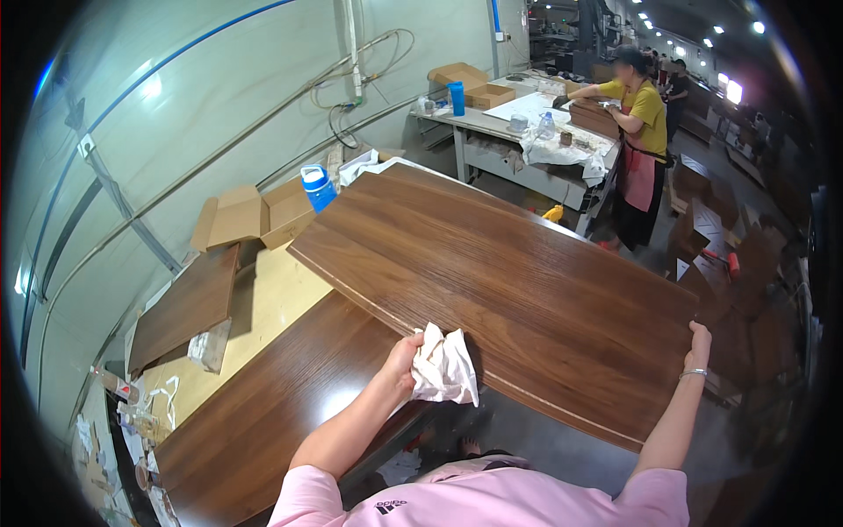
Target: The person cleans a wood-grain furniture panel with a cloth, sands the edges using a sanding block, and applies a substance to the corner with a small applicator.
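Large wood-grain panel [500, 290] held tilted above the workbench [272, 303], far edge raised toward the wall, near edge hanging past the bench side. Left hand [402, 358] closed on the near long edge of the panel, with a crumpled white cloth [445, 367] pinched between fingers and panel surface. Right hand [699, 344] clamped on the near right corner of the same panel, thumb on top, a thin bracelet [693, 373] at the wrist. Second dark panel [272, 413] lying flat beneath, along the bench toward the left. Smaller brown board [184, 307] resting at the left end of the bench, near open cardboard boxes [255, 215] and a blue-capped bottle [318, 186]. Another person in a yellow shirt [641, 132] working at a separate table [527, 149] in the background, well apart.
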The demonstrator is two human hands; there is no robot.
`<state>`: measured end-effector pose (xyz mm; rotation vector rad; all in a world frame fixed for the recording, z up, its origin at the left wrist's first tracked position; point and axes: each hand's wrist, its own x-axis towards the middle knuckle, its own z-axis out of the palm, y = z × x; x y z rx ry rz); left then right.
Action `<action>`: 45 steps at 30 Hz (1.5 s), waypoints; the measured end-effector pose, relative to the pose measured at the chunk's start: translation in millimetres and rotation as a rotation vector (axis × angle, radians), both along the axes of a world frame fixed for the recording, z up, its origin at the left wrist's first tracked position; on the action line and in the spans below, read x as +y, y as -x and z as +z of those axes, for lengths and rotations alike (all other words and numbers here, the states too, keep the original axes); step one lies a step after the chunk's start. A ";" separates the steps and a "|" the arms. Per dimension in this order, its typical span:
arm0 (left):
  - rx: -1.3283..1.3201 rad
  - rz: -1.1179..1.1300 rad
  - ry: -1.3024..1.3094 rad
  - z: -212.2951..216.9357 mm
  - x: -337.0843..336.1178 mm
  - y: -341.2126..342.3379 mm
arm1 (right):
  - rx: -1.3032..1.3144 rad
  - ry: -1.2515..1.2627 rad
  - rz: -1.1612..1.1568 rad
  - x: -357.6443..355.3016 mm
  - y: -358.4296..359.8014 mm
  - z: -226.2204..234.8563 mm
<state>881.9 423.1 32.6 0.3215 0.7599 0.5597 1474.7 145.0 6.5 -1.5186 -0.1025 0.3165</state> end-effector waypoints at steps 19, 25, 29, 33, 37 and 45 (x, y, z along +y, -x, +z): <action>0.565 -0.240 -0.452 -31.6 132.8 -20.3 | -0.375 1.150 -0.048 76.1 70.7 48.9; 0.572 -0.179 -0.512 -39.8 135.4 -22.7 | -0.432 1.232 -0.042 83.2 65.5 53.8; 0.757 -0.169 -0.658 -28.6 122.5 -30.0 | -0.464 1.256 -0.044 89.6 54.0 42.0; 0.813 -0.162 -0.804 -39.1 120.8 -28.2 | -0.506 1.248 -0.056 87.3 43.8 39.0; 0.789 -0.272 -0.757 1.3 90.0 -24.1 | -0.718 1.381 -0.070 90.3 58.6 56.5; 0.846 0.550 -0.940 46.5 66.1 117.9 | -1.097 0.370 0.483 242.8 233.0 154.6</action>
